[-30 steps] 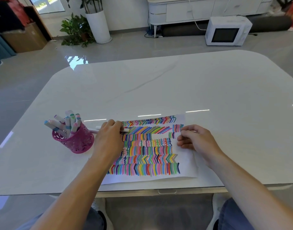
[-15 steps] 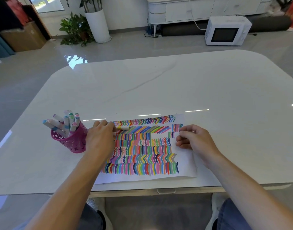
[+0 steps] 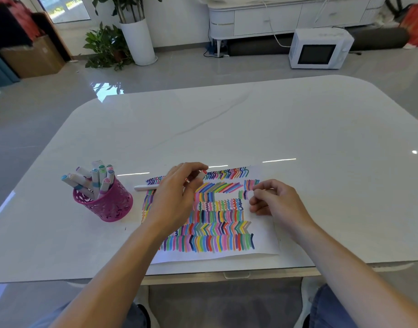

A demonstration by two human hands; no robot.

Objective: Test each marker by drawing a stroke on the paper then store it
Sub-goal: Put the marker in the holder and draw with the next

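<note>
A white sheet of paper [image 3: 262, 247] covered in rows of coloured strokes lies at the table's near edge. My left hand [image 3: 177, 195] hovers over its upper left part and pinches a white marker with a red end [image 3: 201, 174] between thumb and fingers. A second white marker [image 3: 145, 187] lies flat at the paper's top left corner, its right end hidden under that hand. A pink mesh pen cup [image 3: 106, 204] with several capped markers [image 3: 96, 179] stands to the left. My right hand [image 3: 274, 203] rests on the paper's right part, fingers loosely curled, holding nothing I can see.
The white glossy table [image 3: 250, 129] stretches far beyond the paper. On the floor behind it stand a white microwave [image 3: 319, 48], a potted plant [image 3: 134, 39], a cardboard box [image 3: 30, 58] and a white cabinet [image 3: 286, 17].
My left hand moved right from beside the cup and lifted the red-ended marker over the paper's top rows. My right hand stayed put.
</note>
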